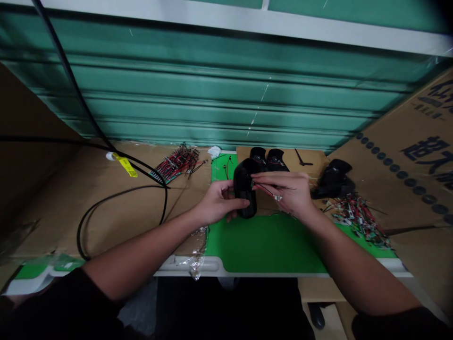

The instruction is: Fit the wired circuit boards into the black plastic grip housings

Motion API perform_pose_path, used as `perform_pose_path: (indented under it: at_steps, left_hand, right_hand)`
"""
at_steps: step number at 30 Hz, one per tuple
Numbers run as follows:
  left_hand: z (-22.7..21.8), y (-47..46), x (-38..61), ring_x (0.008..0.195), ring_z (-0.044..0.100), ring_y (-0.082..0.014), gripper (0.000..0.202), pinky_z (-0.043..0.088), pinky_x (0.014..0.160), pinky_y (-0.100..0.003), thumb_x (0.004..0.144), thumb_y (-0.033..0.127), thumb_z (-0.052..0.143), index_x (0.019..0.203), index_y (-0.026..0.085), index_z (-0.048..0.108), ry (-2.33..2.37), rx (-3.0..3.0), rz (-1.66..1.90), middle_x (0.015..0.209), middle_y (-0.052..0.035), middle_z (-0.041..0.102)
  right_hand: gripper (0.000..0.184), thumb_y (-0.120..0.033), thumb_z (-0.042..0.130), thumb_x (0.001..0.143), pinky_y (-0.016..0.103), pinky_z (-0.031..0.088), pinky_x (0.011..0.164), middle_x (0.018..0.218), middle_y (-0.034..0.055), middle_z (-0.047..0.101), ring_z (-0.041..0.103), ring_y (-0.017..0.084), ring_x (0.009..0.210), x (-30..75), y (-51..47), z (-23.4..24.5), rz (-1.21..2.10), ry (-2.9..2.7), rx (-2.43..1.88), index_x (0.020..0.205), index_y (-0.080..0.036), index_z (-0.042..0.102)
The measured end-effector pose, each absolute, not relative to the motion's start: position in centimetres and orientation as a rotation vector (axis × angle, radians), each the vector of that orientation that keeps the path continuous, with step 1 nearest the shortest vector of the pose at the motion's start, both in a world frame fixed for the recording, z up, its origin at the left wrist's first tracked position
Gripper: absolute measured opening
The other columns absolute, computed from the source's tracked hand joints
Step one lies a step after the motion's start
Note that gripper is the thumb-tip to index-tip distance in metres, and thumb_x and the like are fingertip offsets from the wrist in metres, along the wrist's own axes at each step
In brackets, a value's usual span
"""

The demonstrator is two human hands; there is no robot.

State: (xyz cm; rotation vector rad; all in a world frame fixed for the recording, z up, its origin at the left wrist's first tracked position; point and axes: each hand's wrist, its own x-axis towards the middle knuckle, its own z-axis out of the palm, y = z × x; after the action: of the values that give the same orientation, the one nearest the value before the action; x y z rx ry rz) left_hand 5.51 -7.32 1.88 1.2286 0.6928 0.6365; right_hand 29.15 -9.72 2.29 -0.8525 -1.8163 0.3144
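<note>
Above the green mat (265, 243), the left hand (219, 202) cups a black housing (243, 182).

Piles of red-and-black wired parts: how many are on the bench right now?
2. One pile lies on the cardboard sheet left of the green mat; the other lies at the mat's right end, beyond the right hand. Others may be hidden.

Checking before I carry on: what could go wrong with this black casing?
The thin wires pinched in the right hand could snag or pull loose at the black casing. The casing is held mainly by the left hand, so it might slip onto the green mat. The loose pile of wired parts near the right wrist could get knocked.
</note>
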Motion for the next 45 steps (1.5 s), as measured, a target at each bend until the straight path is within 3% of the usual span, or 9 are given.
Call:
perform_pose_path:
  at_steps: [7,18,24,30,32,36,40,45]
  left_hand:
    - [2.2,-7.2,5.4,0.039,0.057,-0.0105,0.063,0.045,0.034,-0.021,0.070,0.036,0.097,0.121,0.007,0.075,0.663,1.200,0.613,0.069,-0.0016,0.073]
    - [2.1,-7.1,5.2,0.040,0.057,-0.0100,0.057,0.044,0.035,-0.020,0.070,0.036,0.097,0.115,0.008,0.076,0.665,1.177,0.605,0.071,-0.0037,0.075]
    - [2.2,-7.1,5.2,0.040,0.056,-0.0099,0.052,0.044,0.035,-0.020,0.070,0.034,0.096,0.111,0.010,0.075,0.673,1.182,0.612,0.068,-0.0015,0.073]
    - [2.2,-7.0,5.1,0.039,0.054,-0.0080,0.045,0.041,0.036,-0.020,0.071,0.036,0.094,0.103,0.012,0.074,0.678,1.182,0.640,0.069,0.0004,0.072]
    - [2.2,-7.0,5.1,0.039,0.055,-0.0081,0.045,0.041,0.036,-0.020,0.071,0.037,0.094,0.103,0.013,0.073,0.672,1.179,0.647,0.071,0.0001,0.073]
    - [2.3,-7.1,5.0,0.040,0.055,-0.0086,0.047,0.041,0.036,-0.020,0.071,0.036,0.095,0.106,0.013,0.072,0.664,1.179,0.654,0.070,0.0007,0.072]
    - [2.0,-7.1,5.0,0.039,0.056,-0.0095,0.048,0.042,0.036,-0.020,0.071,0.034,0.095,0.108,0.013,0.071,0.641,1.175,0.635,0.066,0.0018,0.071]
    - [1.8,-7.0,4.9,0.040,0.055,-0.0084,0.049,0.041,0.036,-0.020,0.071,0.034,0.095,0.109,0.013,0.074,0.631,1.192,0.641,0.070,0.0011,0.071]
  right_hand:
    - [0.027,-0.016,0.078,0.099,0.038,0.074,0.093,0.116,-0.0001,0.086,0.085,0.023,0.104,29.5,-9.8,2.2,0.312,-1.870,-0.850,0.116,-0.034,0.088]
    - [0.033,-0.013,0.076,0.100,0.037,0.072,0.098,0.126,0.0006,0.084,0.083,0.022,0.111,29.9,-10.0,2.7,0.265,-1.947,-0.800,0.125,-0.033,0.085]
    - [0.021,-0.023,0.075,0.102,0.043,0.073,0.098,0.121,0.0019,0.085,0.084,0.025,0.109,29.8,-10.2,3.0,0.341,-1.941,-0.934,0.116,-0.033,0.087]
    - [0.032,-0.018,0.068,0.104,0.042,0.069,0.103,0.129,0.0029,0.083,0.081,0.024,0.117,29.6,-10.3,3.2,0.254,-2.025,-0.916,0.128,-0.033,0.084]
    - [0.033,-0.016,0.066,0.105,0.039,0.069,0.098,0.130,0.0050,0.082,0.080,0.023,0.113,29.3,-10.4,3.2,0.200,-2.020,-0.925,0.128,-0.032,0.083]
    - [0.022,-0.021,0.070,0.103,0.032,0.065,0.073,0.118,0.0075,0.076,0.074,0.017,0.085,28.7,-10.6,3.3,0.158,-1.901,-0.981,0.116,-0.032,0.086]
    - [0.007,-0.030,0.079,0.099,0.029,0.061,0.068,0.104,0.0065,0.072,0.070,0.016,0.080,28.5,-10.5,3.2,0.354,-1.809,-1.009,0.103,-0.026,0.083]
    - [0.038,-0.050,0.088,0.088,0.023,0.053,0.051,0.094,0.0021,0.072,0.065,0.013,0.063,27.9,-10.3,2.5,0.928,-1.505,-1.103,0.099,-0.024,0.063]
